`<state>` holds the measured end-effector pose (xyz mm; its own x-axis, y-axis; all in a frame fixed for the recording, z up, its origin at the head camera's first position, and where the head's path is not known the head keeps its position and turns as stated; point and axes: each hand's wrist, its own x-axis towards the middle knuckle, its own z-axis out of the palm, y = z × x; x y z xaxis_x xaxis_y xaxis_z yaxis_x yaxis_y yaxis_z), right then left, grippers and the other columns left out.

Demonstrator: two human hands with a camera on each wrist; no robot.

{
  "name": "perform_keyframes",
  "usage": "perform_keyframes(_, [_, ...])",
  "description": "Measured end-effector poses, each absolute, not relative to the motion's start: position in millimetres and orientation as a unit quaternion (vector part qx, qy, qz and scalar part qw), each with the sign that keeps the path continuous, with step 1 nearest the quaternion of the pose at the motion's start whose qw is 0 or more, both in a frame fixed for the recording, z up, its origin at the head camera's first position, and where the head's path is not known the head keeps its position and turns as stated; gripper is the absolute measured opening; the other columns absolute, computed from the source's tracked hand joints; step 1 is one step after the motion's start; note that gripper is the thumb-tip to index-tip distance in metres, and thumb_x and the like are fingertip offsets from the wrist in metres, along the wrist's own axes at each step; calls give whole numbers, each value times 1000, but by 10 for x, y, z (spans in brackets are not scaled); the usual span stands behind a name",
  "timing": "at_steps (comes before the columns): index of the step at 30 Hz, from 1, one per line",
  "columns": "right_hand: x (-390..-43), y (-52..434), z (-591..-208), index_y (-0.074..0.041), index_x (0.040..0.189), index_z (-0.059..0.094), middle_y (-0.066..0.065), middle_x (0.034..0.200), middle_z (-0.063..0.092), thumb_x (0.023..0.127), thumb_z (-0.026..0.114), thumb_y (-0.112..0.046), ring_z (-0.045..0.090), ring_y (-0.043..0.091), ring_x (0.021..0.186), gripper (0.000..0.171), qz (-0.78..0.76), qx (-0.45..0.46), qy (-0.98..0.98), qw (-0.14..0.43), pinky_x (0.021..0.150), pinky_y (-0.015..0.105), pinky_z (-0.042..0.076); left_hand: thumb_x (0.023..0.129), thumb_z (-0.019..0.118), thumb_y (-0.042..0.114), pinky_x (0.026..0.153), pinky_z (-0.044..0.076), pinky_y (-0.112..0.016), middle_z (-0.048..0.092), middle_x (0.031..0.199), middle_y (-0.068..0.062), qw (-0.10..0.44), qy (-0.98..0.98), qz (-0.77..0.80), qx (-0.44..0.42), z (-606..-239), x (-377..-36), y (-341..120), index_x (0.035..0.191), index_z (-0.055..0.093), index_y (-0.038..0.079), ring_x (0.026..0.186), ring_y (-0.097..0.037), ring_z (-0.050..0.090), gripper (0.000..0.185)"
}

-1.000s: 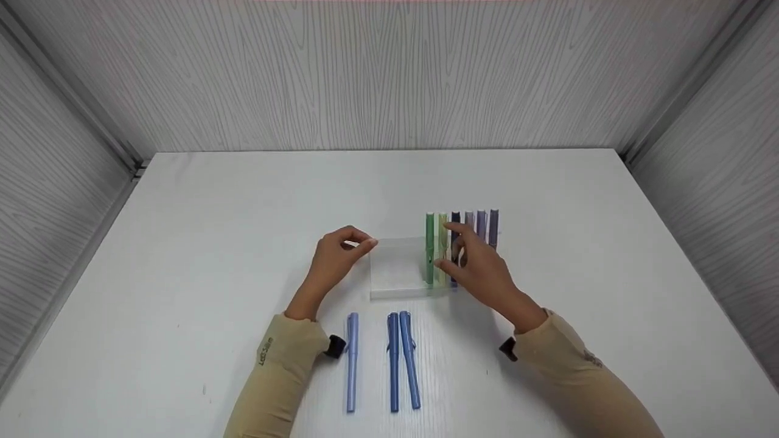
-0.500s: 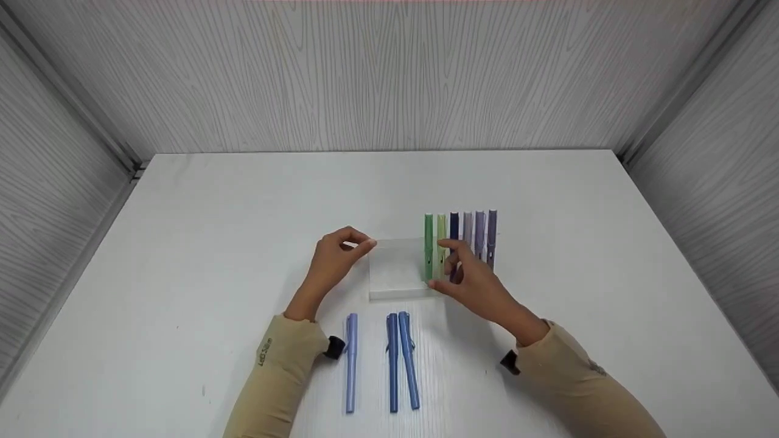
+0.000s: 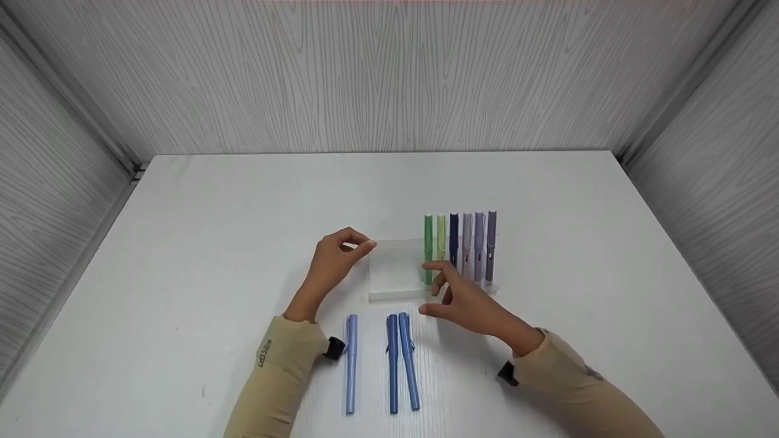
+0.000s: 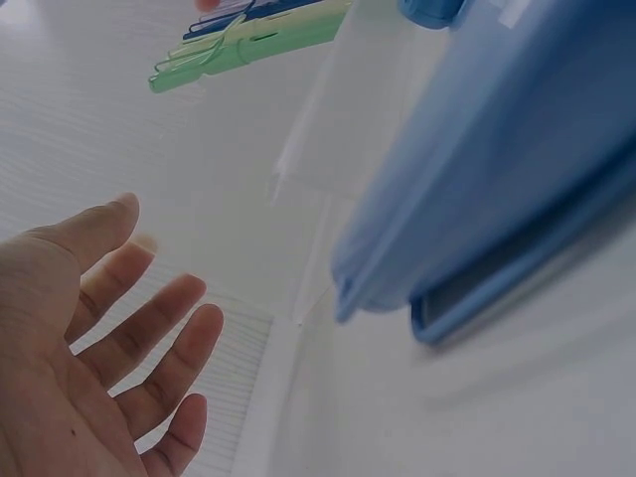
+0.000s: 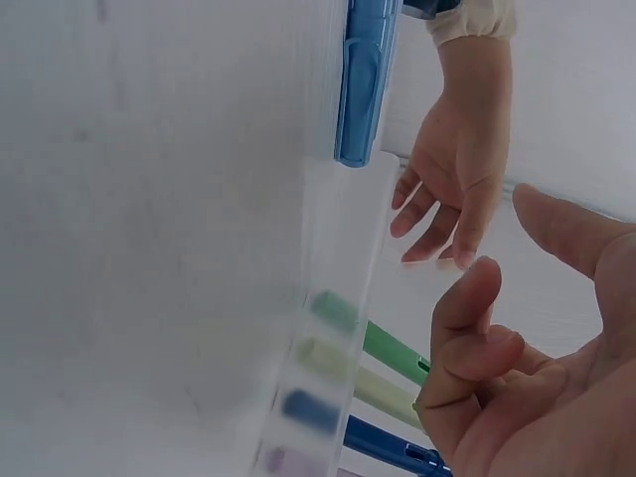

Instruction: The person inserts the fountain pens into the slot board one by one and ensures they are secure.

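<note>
Right hand (image 3: 465,304): fingers loosely spread, holding nothing, fingertips just beside green pen (image 3: 428,248) in holder (image 3: 395,286), frame centre. Left hand (image 3: 335,261): fingers relaxed, thumb and forefinger touching holder's upper-left corner. Three blue pens (image 3: 393,362) lie lower centre on table (image 3: 213,243). Risk: knuckle brushing upright pens could topple row; clear holder may slide. Sleeve writing (image 3: 265,353) too small to read.

Three pens down, flat on the table!
A pale blue pen (image 3: 351,363) lies alone on the white table (image 3: 182,243). Two darker blue pens (image 3: 393,362) lie just right of it (side by side, touching). Grey wood-grain walls (image 3: 389,73) close in on three sides.
</note>
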<state>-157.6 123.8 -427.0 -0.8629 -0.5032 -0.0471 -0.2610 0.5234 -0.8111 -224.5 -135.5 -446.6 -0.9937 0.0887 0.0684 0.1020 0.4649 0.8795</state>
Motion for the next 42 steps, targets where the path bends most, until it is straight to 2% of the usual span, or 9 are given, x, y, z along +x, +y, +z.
perform_keyframes(10, [-1543,1222,-4305,-12,145,34,10,113,55,83,77,-26,56,13,76,76,-393,-241,853,244,68,26,48,89,69,37,79,53,-35,70,104,-5,8,-855,-516,-57,-4471,-2238,-1354,99,71,14,91,-20,65,25])
perform_keyframes(20, [-1537,1177,-4362,-12,147,30,11,120,52,81,78,-24,51,16,82,82,-360,-269,842,299,76,31,45,89,69,36,79,53,-33,69,103,-5,4,-854,-517,-51,-4465,-2239,-1352,98,71,14,90,-20,64,24])
perform_keyframes(28, [-1539,1113,-4366,-10,145,33,15,122,51,79,80,-21,51,18,86,82,-341,-272,847,303,80,36,45,89,69,36,84,54,-35,69,105,-6,3,-858,-510,-51,-4476,-2246,-1351,100,71,14,95,-20,64,25])
perform_keyframes(34, [-1529,1049,-4363,-14,143,37,14,123,53,77,82,-24,55,21,99,81,-301,-259,868,298,87,41,47,89,69,36,80,54,-34,69,103,-6,4,-858,-511,-52,-4478,-2247,-1358,100,71,13,91,-20,65,25])
perform_keyframes(42, [-1515,986,-4344,-18,139,40,11,125,50,77,82,-24,57,24,107,75,-251,-264,885,288,89,43,49,89,69,36,79,54,-32,68,103,-5,0,-851,-523,-53,-4485,-2250,-1358,98,70,14,91,-20,65,24])
